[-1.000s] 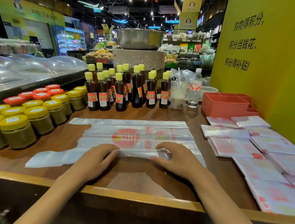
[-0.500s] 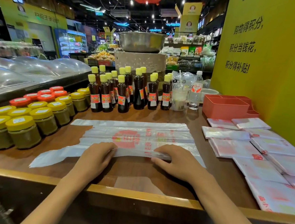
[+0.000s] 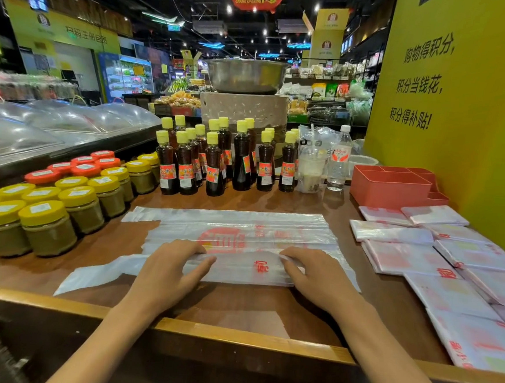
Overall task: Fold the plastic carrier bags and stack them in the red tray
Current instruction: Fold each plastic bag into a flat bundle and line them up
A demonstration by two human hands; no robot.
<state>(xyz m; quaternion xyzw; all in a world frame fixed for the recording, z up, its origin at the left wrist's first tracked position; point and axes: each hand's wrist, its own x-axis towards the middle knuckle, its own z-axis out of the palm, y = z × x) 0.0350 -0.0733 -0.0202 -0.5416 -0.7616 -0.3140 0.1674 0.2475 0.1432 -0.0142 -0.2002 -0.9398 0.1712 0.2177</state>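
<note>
A clear plastic carrier bag with red print lies flat across the wooden counter, its handles trailing off to the left. Its near edge is lifted and folded over away from me. My left hand pinches that folded edge on the left, and my right hand pinches it on the right. Several folded bags lie in rows on the right side of the counter. The red tray stands at the back right with nothing visible in its compartments.
Jars with yellow and red lids crowd the left of the counter. Dark sauce bottles, a bagged drink cup and a water bottle line the back. A yellow wall bounds the right side.
Both hands have lifted the bag's near edge and rolled it forward over the bag; a second ago it lay flat under my fingers.
</note>
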